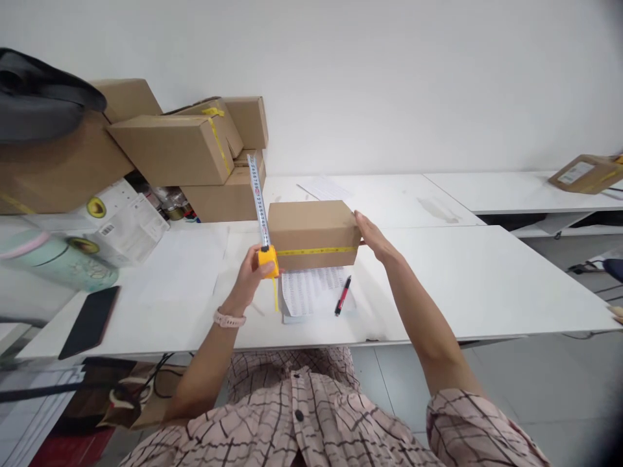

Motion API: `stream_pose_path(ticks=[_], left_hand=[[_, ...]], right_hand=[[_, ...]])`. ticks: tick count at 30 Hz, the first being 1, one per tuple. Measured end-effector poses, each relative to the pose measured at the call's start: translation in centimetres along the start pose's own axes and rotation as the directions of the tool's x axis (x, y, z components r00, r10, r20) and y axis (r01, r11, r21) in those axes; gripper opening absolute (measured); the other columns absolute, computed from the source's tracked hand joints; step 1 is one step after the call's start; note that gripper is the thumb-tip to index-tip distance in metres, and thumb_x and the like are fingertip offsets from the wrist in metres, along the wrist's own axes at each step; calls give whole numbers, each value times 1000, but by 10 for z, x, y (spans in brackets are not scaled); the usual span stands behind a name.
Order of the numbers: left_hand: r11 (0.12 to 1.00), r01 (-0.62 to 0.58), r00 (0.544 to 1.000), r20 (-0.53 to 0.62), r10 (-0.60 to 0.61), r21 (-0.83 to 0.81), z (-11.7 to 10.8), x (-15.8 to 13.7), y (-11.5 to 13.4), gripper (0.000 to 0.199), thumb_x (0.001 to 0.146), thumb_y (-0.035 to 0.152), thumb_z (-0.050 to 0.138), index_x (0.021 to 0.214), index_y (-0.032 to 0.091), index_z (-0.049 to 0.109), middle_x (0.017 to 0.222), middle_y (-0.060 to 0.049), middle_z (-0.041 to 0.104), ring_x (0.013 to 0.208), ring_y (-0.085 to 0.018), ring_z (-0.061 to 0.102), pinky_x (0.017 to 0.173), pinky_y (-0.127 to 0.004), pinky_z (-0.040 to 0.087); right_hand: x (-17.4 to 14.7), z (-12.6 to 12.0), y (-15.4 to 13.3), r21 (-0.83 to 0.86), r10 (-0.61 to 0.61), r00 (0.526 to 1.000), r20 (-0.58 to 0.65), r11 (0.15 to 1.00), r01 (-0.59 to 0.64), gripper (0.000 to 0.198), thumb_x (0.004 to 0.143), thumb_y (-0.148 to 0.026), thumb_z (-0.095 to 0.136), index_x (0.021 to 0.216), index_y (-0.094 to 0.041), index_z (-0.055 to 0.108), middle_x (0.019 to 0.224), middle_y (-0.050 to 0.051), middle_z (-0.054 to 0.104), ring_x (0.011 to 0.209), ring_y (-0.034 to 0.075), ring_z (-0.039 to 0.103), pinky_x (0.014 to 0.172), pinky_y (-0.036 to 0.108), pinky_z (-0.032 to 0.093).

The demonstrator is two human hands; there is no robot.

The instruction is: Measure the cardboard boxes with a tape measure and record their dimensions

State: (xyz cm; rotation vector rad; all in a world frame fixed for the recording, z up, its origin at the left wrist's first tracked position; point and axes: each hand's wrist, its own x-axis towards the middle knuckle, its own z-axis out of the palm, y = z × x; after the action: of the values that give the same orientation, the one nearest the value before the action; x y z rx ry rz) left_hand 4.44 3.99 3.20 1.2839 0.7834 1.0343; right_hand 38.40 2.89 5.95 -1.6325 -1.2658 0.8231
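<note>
In my left hand [254,272] is a yellow tape measure [268,262], held by its case with the fingers wrapped round it. Its metal blade [257,201] is drawn out and points away from me, along the left end of a closed cardboard box [311,224]. Yellow printed tape runs across the box's near side. My right hand [372,235] lies with fingers stretched out against the box's right end. A printed sheet [311,292] shows in front of the box, partly hidden by it. Beside the sheet's right edge rests a red and black pen [343,296].
Several cardboard boxes [170,146] are piled at the back left. Nearer stand a white carton [121,220], a mint green bottle [63,263] and a dark phone [90,322]. Another taped box [584,174] sits far right. The white table's front edge [302,346] runs before me.
</note>
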Motion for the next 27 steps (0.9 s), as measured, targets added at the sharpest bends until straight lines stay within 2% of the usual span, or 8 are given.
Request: stream_pose_path(ticks=[3, 7, 12, 16, 18, 20, 24, 27], left_hand=[[998, -68, 997, -24, 68, 5, -7, 24, 22, 54, 75, 40, 77, 119, 23, 51, 111, -3, 62, 71, -13, 70, 71, -35, 63], [997, -80, 996, -49, 81, 13, -10, 50, 40, 52, 73, 42, 77, 113, 21, 51, 105, -2, 62, 67, -13, 70, 67, -35, 64], [998, -60, 996, -61, 61, 21, -7, 68, 44, 53, 72, 42, 79, 111, 22, 50, 97, 1, 62, 66, -12, 70, 67, -34, 64], [999, -41, 997, -63, 43, 34, -4, 77, 43, 55, 71, 39, 80, 113, 21, 49, 95, 1, 61, 66, -12, 69, 69, -37, 64], [999, -29, 998, -53, 31, 43, 0, 79, 42, 57, 70, 39, 81, 114, 21, 49, 97, 1, 61, 67, -12, 68, 69, -36, 64], [998, -39, 997, -63, 42, 59, 6, 77, 41, 59, 68, 37, 82, 115, 21, 49, 99, -1, 61, 69, -12, 66, 69, -36, 63], [979, -182, 977, -92, 191, 92, 28, 60, 36, 58, 70, 34, 82, 116, 22, 50, 107, -2, 61, 80, -13, 65, 75, -33, 61], [985, -164, 986, 54, 161, 60, 51, 35, 27, 58, 73, 33, 82, 120, 23, 50, 110, -3, 61, 86, -15, 64, 76, -31, 60]], right_hand=[[17, -5, -30, -280, -61, 992, -107, 960, 29, 72, 92, -77, 31, 142, -31, 53, 147, 9, 57, 128, 33, 56, 101, 48, 49], [42, -6, -54, -577, -127, 985, -118, 816, 36, 57, 96, -67, 33, 114, -24, 67, 123, 13, 70, 113, 34, 63, 99, 51, 46], [61, -1, -54, -592, -147, 984, -102, 804, 59, 64, 96, -69, 29, 116, -21, 65, 136, 17, 62, 121, 35, 58, 98, 51, 45], [67, 8, -53, -685, -335, 936, -104, 707, 177, 61, 97, -64, 33, 111, -18, 70, 151, 14, 51, 142, 36, 38, 113, 54, 29], [70, 17, -56, -732, -411, 910, -53, 636, 244, 58, 101, -56, 28, 106, -18, 72, 140, 14, 61, 135, 32, 45, 116, 52, 25], [73, 27, -59, -750, -429, 903, -7, 600, 279, 59, 103, -51, 21, 104, -19, 71, 123, 14, 70, 121, 30, 55, 111, 49, 29], [82, 37, -64, -759, -404, 915, -11, 599, 255, 65, 103, -53, 14, 105, -20, 70, 118, 17, 71, 112, 33, 58, 101, 50, 36], [87, 34, -66, -721, -368, 929, -32, 653, 233, 76, 101, -59, 8, 103, -18, 72, 117, 19, 71, 113, 37, 60, 102, 53, 36]])
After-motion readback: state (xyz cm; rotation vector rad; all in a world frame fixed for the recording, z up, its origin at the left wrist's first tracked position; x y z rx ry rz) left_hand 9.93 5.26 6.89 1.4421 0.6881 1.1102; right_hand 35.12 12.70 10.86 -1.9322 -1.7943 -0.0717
